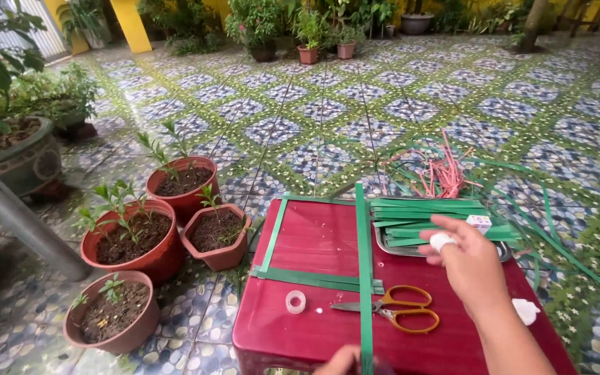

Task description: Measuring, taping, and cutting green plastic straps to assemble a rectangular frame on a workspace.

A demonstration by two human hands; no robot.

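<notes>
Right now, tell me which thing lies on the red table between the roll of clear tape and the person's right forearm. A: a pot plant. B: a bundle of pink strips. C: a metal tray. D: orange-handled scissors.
D: the orange-handled scissors lie flat on the red table, with the roll of clear tape to their left and the right hand reaching past them.
</notes>
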